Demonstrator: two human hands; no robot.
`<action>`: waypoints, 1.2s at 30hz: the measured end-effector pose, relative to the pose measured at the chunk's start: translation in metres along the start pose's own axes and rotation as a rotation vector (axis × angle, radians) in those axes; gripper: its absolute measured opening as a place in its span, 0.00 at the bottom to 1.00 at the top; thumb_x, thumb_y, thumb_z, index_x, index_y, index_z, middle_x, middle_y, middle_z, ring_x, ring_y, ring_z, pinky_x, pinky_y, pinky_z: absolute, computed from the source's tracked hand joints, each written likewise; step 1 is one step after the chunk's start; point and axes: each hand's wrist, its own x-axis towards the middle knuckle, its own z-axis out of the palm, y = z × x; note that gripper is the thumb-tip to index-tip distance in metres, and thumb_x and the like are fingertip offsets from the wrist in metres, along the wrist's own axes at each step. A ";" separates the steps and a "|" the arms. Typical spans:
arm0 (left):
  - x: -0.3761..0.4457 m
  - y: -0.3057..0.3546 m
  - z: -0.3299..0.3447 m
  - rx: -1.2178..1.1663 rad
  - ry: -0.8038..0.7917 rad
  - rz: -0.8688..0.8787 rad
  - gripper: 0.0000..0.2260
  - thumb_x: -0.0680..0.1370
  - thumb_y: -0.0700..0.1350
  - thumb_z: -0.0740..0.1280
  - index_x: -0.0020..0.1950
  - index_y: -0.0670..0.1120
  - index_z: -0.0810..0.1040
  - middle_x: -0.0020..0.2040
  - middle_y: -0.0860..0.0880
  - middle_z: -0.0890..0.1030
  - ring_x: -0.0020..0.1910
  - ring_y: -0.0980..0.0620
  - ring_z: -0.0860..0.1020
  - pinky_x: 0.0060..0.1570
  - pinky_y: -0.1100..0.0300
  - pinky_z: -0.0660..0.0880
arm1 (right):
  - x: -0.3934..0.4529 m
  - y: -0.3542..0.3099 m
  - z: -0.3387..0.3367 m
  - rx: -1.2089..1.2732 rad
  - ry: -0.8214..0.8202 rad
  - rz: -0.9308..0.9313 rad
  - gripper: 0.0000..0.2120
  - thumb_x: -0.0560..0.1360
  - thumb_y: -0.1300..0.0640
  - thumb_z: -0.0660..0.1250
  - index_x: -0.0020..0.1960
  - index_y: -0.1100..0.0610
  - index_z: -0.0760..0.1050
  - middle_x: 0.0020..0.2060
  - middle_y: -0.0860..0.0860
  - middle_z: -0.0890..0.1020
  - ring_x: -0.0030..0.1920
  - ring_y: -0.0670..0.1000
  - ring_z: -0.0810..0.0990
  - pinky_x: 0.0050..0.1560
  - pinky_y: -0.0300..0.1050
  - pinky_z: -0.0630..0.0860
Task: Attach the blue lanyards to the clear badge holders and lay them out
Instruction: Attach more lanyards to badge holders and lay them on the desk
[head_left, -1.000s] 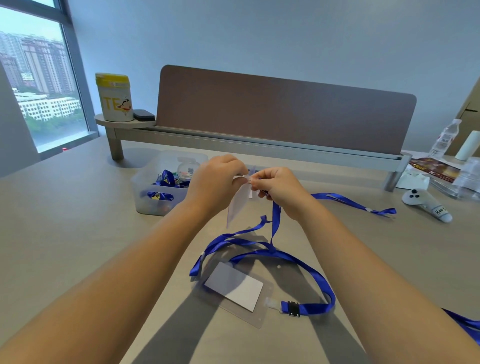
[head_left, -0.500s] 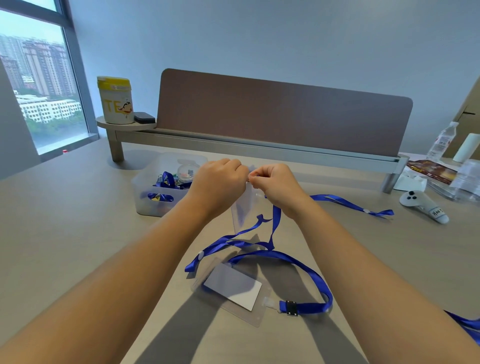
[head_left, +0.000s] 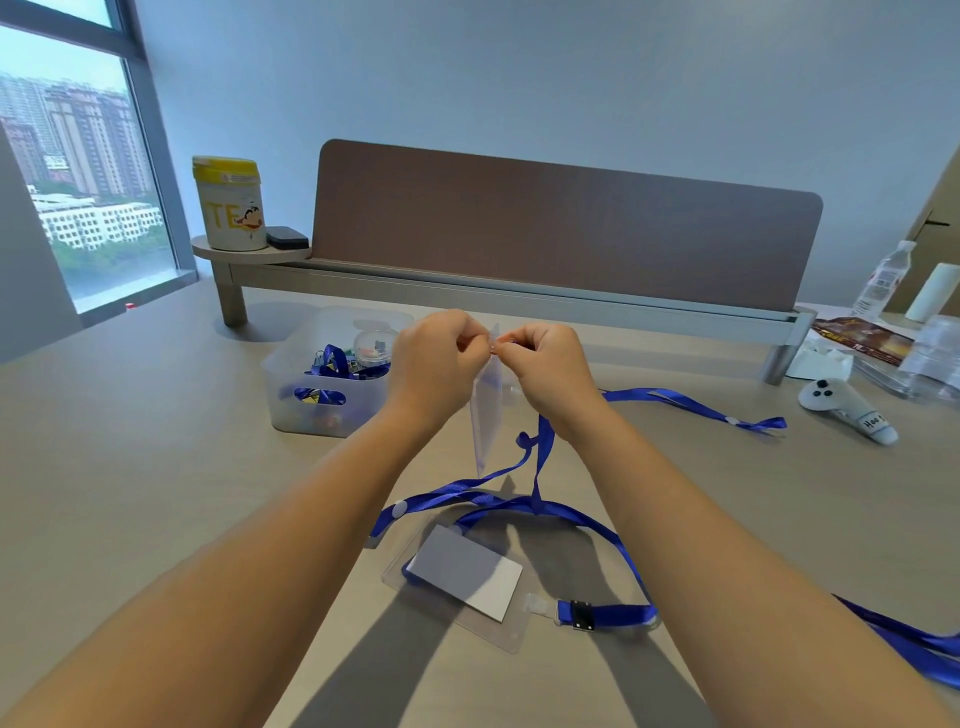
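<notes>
My left hand (head_left: 436, 358) and my right hand (head_left: 545, 364) meet above the table, both pinching the top edge of a clear badge holder (head_left: 485, 415) that hangs edge-on between them. A blue lanyard (head_left: 540, 452) drops from under my right hand to the table, where it loops. Below lies a second clear badge holder (head_left: 462, 571) with a white card inside, joined by a clip (head_left: 582, 616) to a blue lanyard strap (head_left: 618, 616). Whether the held lanyard's clip is fastened to the hanging holder is hidden by my fingers.
A translucent bin (head_left: 322, 384) with more lanyards and small items stands left of my hands. Another blue lanyard (head_left: 696, 405) lies to the right, and one more (head_left: 914, 644) at the right edge. A white controller (head_left: 847, 410), water bottles and a desk divider (head_left: 561, 228) stand behind.
The hanging badge holder has turned from facing sideways to nearly edge-on, and both hands stay pinched at its top. The view has shifted slightly.
</notes>
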 end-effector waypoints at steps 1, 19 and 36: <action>0.001 0.000 0.000 -0.032 0.008 -0.034 0.11 0.77 0.41 0.61 0.48 0.36 0.79 0.48 0.38 0.82 0.42 0.49 0.74 0.43 0.59 0.71 | 0.000 0.001 0.001 -0.002 0.004 -0.008 0.11 0.77 0.61 0.60 0.49 0.67 0.78 0.39 0.56 0.76 0.41 0.51 0.73 0.37 0.39 0.71; -0.018 -0.009 0.003 -0.060 -0.381 -0.223 0.15 0.79 0.41 0.56 0.66 0.40 0.67 0.62 0.39 0.74 0.56 0.45 0.73 0.52 0.56 0.72 | 0.013 -0.001 -0.028 0.519 -0.163 0.455 0.11 0.75 0.63 0.63 0.33 0.60 0.70 0.27 0.51 0.69 0.20 0.43 0.62 0.20 0.33 0.60; -0.006 -0.010 -0.005 0.364 -0.042 0.053 0.13 0.78 0.45 0.59 0.56 0.39 0.74 0.56 0.39 0.80 0.50 0.40 0.80 0.43 0.54 0.77 | 0.027 0.006 -0.017 -0.824 0.045 -0.148 0.10 0.78 0.61 0.56 0.53 0.64 0.74 0.47 0.60 0.81 0.42 0.57 0.77 0.41 0.47 0.74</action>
